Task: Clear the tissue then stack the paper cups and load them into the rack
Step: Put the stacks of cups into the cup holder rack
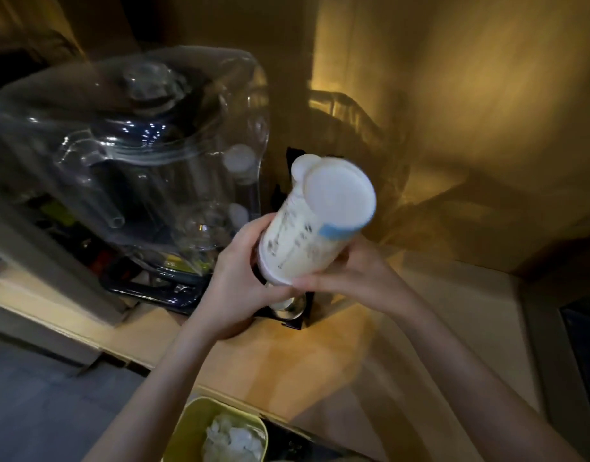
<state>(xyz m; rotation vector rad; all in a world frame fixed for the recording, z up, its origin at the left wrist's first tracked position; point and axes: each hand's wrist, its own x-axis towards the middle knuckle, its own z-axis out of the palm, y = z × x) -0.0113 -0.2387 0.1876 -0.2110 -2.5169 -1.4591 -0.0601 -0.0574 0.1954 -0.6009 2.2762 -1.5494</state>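
A stack of white paper cups (313, 225), upside down with a blue mark near the top, is held tilted over a black rack (295, 316) on the wooden counter. My left hand (240, 278) grips the stack's lower left side. My right hand (350, 278) holds its lower rim from the right. The stack's bottom end sits at the rack's opening, partly hidden by my fingers. Crumpled white tissue (233, 440) lies inside a yellow-green bin (187, 428) at the bottom of the view.
A large clear plastic water dispenser (137, 155) stands to the left of the rack. A wire basket (357, 128) sits behind the stack by the wall. The wooden counter (320, 368) runs in front, its edge near the bin.
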